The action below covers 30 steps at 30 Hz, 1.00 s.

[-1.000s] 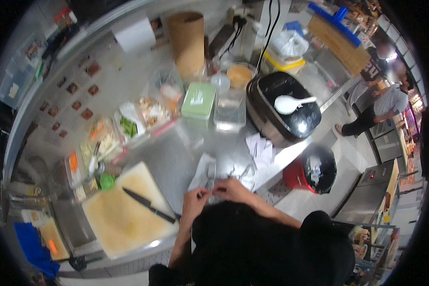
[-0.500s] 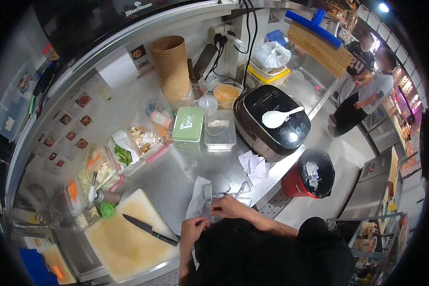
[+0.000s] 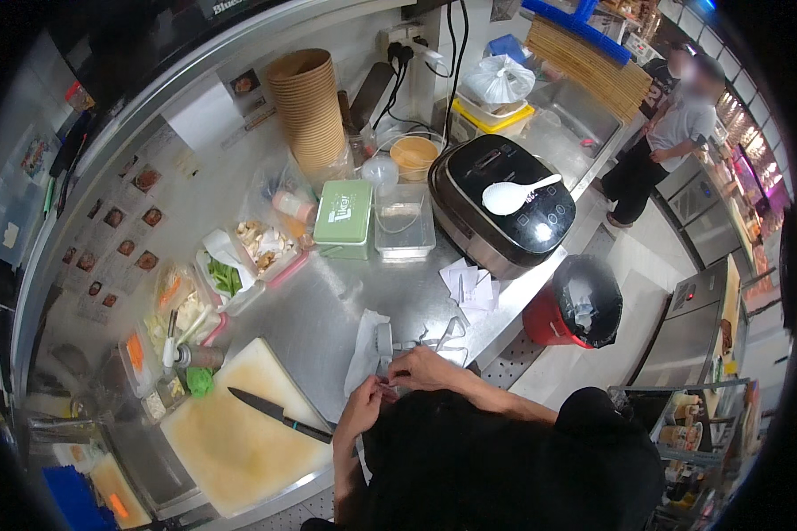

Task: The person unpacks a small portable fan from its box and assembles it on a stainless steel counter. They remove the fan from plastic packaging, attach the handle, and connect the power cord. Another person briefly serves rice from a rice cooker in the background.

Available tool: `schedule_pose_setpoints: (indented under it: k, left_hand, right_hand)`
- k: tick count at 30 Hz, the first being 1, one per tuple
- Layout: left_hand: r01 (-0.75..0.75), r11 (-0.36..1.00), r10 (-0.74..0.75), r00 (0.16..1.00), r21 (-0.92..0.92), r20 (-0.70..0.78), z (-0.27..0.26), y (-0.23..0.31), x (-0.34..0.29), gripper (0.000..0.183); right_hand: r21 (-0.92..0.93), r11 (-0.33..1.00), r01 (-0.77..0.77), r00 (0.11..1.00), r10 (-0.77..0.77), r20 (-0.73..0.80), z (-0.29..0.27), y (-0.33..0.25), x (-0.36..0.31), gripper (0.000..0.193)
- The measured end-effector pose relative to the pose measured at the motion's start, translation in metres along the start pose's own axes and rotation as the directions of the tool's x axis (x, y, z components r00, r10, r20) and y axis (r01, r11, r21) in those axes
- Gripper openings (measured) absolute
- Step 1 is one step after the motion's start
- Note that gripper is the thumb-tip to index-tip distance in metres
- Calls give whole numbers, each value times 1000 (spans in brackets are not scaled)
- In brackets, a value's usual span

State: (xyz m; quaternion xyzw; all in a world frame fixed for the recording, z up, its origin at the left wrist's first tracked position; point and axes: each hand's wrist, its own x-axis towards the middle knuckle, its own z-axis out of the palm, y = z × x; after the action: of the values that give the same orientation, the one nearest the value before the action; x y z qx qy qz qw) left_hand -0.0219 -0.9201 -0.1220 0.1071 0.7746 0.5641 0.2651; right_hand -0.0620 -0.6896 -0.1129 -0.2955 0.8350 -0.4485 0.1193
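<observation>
My left hand [image 3: 360, 408] and my right hand [image 3: 423, 368] meet at the counter's near edge, fingertips pinched together. A small reddish thing [image 3: 387, 390] shows between them; its kind is too small to tell. Just beyond my fingers lies a crumpled white sheet [image 3: 361, 354], with a narrow pale grey object [image 3: 383, 341] standing along its right side. Beside my right hand is a whitish, loop-shaped item [image 3: 452, 334]. To the left of my left hand, a black knife [image 3: 261, 406] rests on the cutting board [image 3: 230, 460].
At the back right sits a rice cooker [image 3: 478, 226] with a white rice paddle [image 3: 505, 198] on its lid. A green box [image 3: 344, 217], a clear tub [image 3: 406, 237] and stacked brown paper bowls [image 3: 307, 111] line the wall. A red bin [image 3: 549, 319] stands right; two people are beyond.
My hands have come slightly closer together, and the reddish thing now shows between my fingertips. The whole view has shifted a little. A person in the background has changed posture.
</observation>
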Motion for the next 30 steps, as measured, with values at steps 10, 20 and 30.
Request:
schedule_pose_setpoints:
  k: [10, 20, 30]
  left_hand:
    - [69, 987, -38, 977, 142, -208, 2, 26, 7, 24]
    - [250, 943, -148, 906, 220, -396, 17, 22, 11, 20]
    - [136, 966, -74, 961, 221, -265, -19, 3, 2, 17]
  right_hand:
    - [-6, 1000, 1, 995, -2, -99, 0, -13, 11, 12]
    - [64, 994, -92, 985, 100, -140, 6, -14, 5, 13]
    - [71, 994, -86, 996, 85, 15, 18, -8, 25, 20]
